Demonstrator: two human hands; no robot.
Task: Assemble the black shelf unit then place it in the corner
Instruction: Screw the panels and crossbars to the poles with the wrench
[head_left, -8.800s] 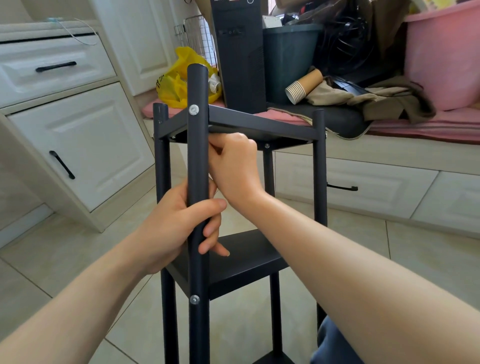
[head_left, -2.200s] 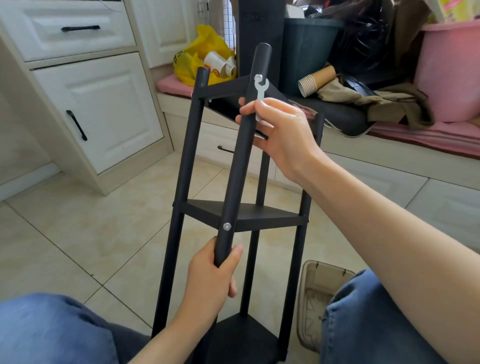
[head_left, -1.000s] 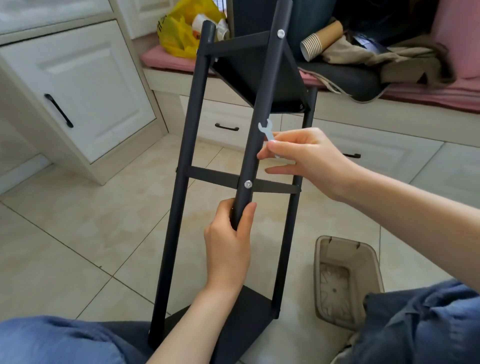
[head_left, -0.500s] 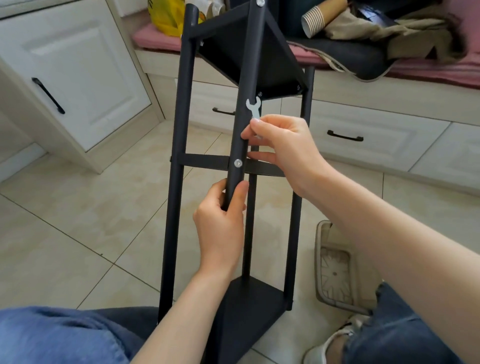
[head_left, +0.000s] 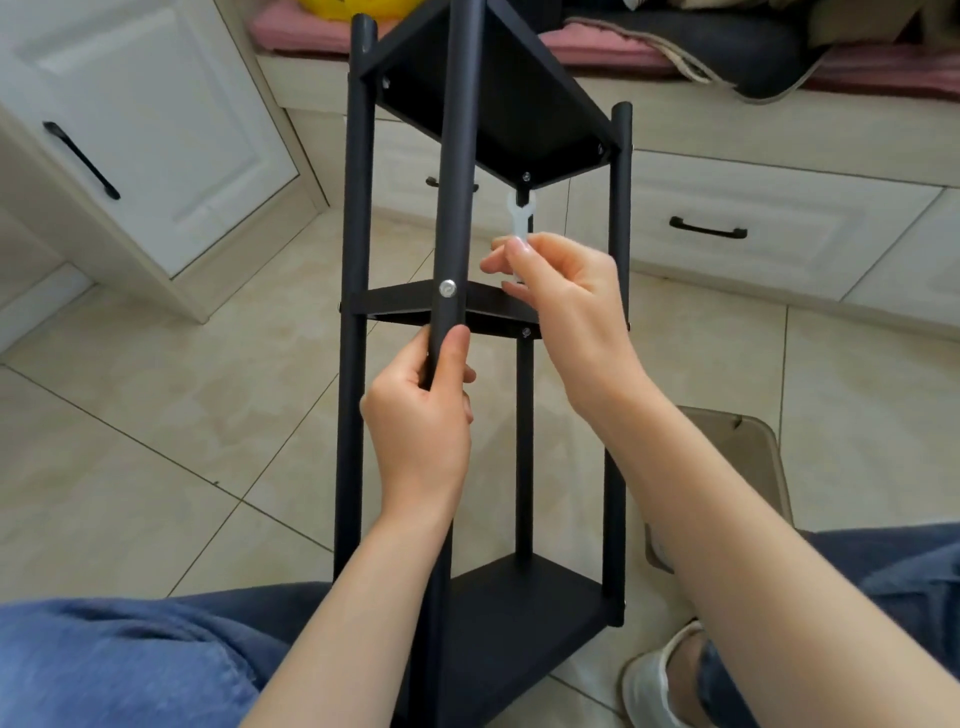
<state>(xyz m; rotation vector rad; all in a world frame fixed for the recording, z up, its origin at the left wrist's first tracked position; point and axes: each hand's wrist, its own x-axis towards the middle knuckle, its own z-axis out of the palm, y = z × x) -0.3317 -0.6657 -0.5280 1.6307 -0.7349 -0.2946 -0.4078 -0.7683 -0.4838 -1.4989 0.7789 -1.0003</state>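
A beige bin sits on the tile floor to the right of the shelf. The right forearm covers most of it, so what it holds cannot be told.

The black shelf unit stands on the floor right in front of the person, between knees in blue jeans. Its bottom shelf is low by the legs, the middle shelf is at hand height, and the top shelf shows its underside. It is set before the white cabinet door and the drawer with a black handle, not in a corner.

The hands are apart. The left hand reaches up from below and wraps the near post, thumb on the front, just under the silver screw that pins the middle shelf. The right hand comes in from the right above the middle shelf, wrist bent. Thumb and fingers pinch the lower end of a small white wrench, which is held upright. Its forked head points up in front of the far post, just below the top shelf's corner bolt and not touching it.

A foot in a white shoe rests on the floor by the shelf's right corner.
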